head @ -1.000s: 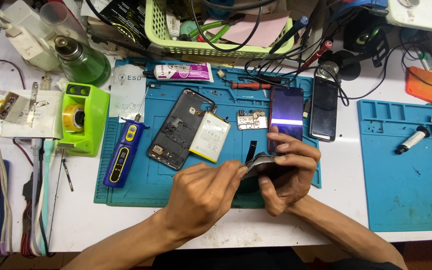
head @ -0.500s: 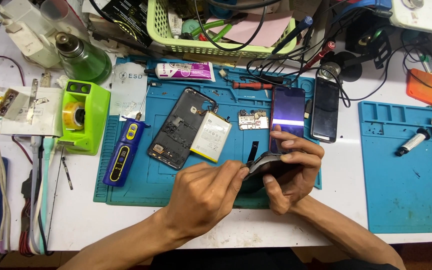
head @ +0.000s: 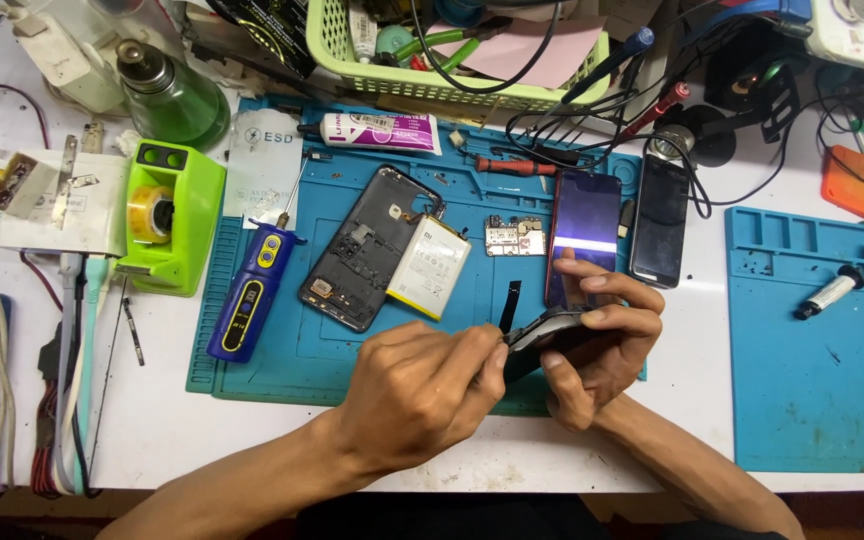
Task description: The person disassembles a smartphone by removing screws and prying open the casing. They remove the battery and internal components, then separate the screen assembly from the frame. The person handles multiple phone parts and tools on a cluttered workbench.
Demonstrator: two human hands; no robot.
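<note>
My right hand (head: 607, 350) grips a dark phone shell (head: 550, 338), held edge-up above the front of the blue work mat (head: 282, 370). My left hand (head: 422, 395) has its fingertips pinched against the shell's left edge, where a thin black flex strip (head: 510, 305) sticks up. What the left fingers hold is hidden. Just behind the hands lie a phone screen with a purple sheen (head: 584, 235), a small circuit board (head: 514, 237), a white battery (head: 429, 267) and an open phone frame (head: 357, 250).
A blue electric screwdriver (head: 249, 295), a red screwdriver (head: 512, 165) and a white glue tube (head: 382, 130) lie on the mat. A black phone (head: 660, 232), green tape dispenser (head: 164, 215), green bottle (head: 172, 95), green basket (head: 452, 60) and tangled cables surround it. A second blue mat (head: 812, 400) sits right.
Both hands stay on the dark shell in nearly the same spot; the left fingertips have shifted slightly along its edge.
</note>
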